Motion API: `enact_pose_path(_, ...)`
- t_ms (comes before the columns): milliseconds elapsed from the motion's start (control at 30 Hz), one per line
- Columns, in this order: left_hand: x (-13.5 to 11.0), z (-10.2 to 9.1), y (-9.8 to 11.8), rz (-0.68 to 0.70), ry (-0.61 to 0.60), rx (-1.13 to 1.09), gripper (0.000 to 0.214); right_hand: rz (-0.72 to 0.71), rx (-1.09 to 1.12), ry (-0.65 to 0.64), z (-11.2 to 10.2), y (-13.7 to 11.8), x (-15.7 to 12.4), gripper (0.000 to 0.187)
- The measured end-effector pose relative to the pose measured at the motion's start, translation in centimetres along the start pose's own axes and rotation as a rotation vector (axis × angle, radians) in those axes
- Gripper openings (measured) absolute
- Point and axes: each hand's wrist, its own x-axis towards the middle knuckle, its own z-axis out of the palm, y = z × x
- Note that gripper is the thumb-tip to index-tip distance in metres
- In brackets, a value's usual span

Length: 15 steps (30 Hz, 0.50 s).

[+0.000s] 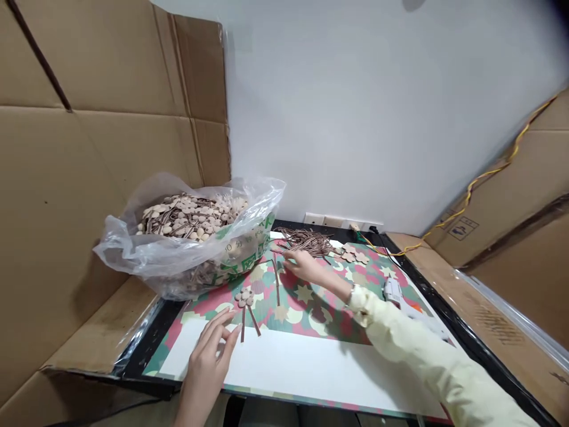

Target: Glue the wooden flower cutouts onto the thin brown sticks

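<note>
My left hand (210, 354) rests on the patterned work board (311, 308), fingers stretched out, fingertips close to a small wooden flower piece with two brown stems (246, 308). My right hand (302, 264), in a pale yellow sleeve, reaches across the board to a pile of brown sticks (311, 241). Its fingers are curled at the pile's edge; whether it grips a stick is unclear. One loose brown stick (277, 284) lies just left of it.
A plastic-lined box of wooden flower pieces (191, 228) stands at the left. Loose wooden flowers (354, 255) and a white glue gun (393, 290) lie at the right. Cardboard walls (89, 148) enclose both sides; a yellow cable (466, 196) runs along the right.
</note>
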Motion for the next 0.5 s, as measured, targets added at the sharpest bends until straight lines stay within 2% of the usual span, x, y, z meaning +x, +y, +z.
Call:
enact_pose_path(133,-0.1,-0.2,0.1,-0.002,0.007,0.04,0.021,0.018,-0.012,0.009,2.6,-2.4,3.0,0.014)
enact_pose_path(267,0.1,-0.2,0.0,0.012,0.005,0.072,0.018,0.086,0.034,-0.004,3.6,-2.5,4.5,0.023)
enact_pose_path(400,0.0,-0.1,-0.3,0.026,0.022,0.044,0.019,0.115,0.167,0.016,2.4,-1.7,3.3,0.013)
enact_pose_path(500,0.0,-0.2,-0.2,-0.042,0.027,-0.041,0.019,0.122,0.31,0.029,0.4,-2.0,0.7,0.017)
